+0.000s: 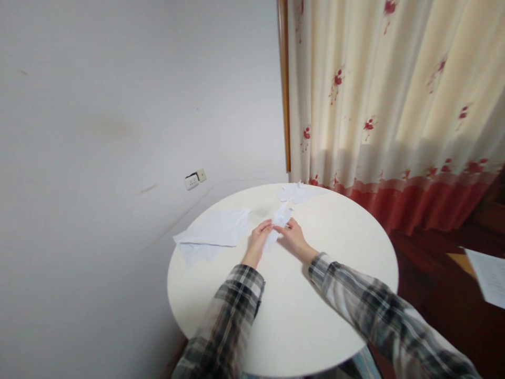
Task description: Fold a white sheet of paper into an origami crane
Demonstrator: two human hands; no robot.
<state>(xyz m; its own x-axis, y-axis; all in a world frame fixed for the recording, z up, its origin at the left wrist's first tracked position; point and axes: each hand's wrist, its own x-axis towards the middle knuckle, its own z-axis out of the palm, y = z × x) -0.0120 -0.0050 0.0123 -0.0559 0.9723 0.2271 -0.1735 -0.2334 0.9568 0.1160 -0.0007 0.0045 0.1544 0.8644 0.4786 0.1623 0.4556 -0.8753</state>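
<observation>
A narrow, creased piece of white paper [282, 215] is held between my two hands above the middle of the round table. My left hand [258, 241] grips its left edge, with the fingers pressed together. From the other side, my right hand [294, 237] pinches the paper, thumb and fingertips meeting near those of my left hand. The paper's lower end shows below the fingers, and its upper end points away from me. Exact finger contact is partly hidden by the paper.
White sheets [215, 229] lie overlapping at the table's left. Crumpled white paper [296, 192] rests near the far edge of the white round table [303, 326]. A wall with sockets [192, 182] stands left, a flowered curtain [374, 105] behind. Printed paper [489, 276] appears far right.
</observation>
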